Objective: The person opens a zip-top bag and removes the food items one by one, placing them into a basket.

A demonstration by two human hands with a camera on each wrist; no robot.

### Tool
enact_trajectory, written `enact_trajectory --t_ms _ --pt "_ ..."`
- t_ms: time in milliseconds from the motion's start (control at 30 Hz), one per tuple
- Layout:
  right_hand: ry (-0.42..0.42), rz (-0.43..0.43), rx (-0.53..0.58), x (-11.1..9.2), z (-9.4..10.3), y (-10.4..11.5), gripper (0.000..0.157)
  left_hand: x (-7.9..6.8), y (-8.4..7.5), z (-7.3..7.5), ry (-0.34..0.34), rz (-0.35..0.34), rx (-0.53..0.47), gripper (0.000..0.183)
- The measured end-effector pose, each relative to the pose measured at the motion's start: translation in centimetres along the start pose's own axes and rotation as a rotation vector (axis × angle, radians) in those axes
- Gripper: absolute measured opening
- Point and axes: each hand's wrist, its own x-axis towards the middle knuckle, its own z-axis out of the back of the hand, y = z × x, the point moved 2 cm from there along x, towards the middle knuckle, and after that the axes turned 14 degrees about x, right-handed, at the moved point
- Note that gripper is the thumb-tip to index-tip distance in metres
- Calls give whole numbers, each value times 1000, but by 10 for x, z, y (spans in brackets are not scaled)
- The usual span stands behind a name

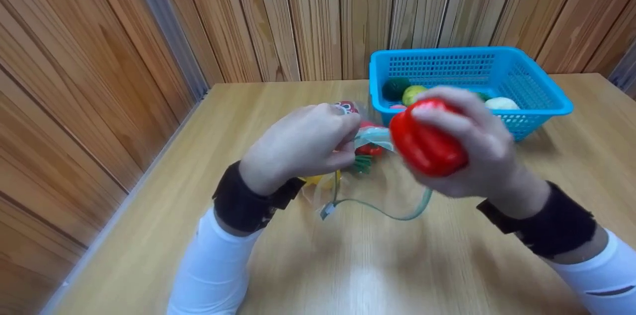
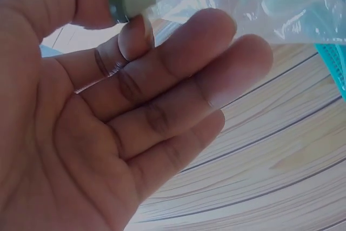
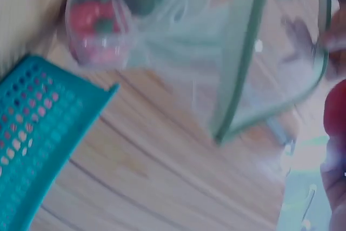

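My right hand [image 1: 489,151] grips a red bell pepper [image 1: 430,143], raised above the table just right of a clear bag's mouth. Between thumb and index finger, my left hand [image 1: 308,141] pinches the green-edged rim of that transparent bag [image 3: 189,79]; its other fingers stretch out loosely in the left wrist view. The bag's green trim [image 3: 243,63] hangs open in the right wrist view. Inside it lie a red pepper [image 3: 92,20] and other green, orange and yellow pieces, blurred by the plastic. Part of the bag is hidden behind my left hand in the head view.
A blue perforated basket [image 1: 541,106] stands at the back right. It holds a dark green vegetable [image 1: 396,88], a yellow-green round fruit [image 1: 412,95] and a white round item [image 1: 502,103], among others. Wood-panelled walls [image 1: 313,17] border the table's back and left.
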Motion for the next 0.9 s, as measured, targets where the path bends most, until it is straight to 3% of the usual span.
enact_trajectory --t_ms 67,167,500,667,900 --pt "-87 -45 -48 0 8 -6 50 0 0 -1 -3 -8 -3 2" --pt "-129 -148 -139 -4 17 -18 53 0 -1 -3 -7 -19 -12 4" --pt "-26 -505 -349 -37 46 -66 73 -2 -1 -2 -16 -11 -5 5" --pt "3 -650 -413 -58 62 -89 74 0 -1 -3 -28 -16 -8 7" --pt "37 -773 -600 -98 89 -111 23 0 -1 -3 -30 -35 -19 5"
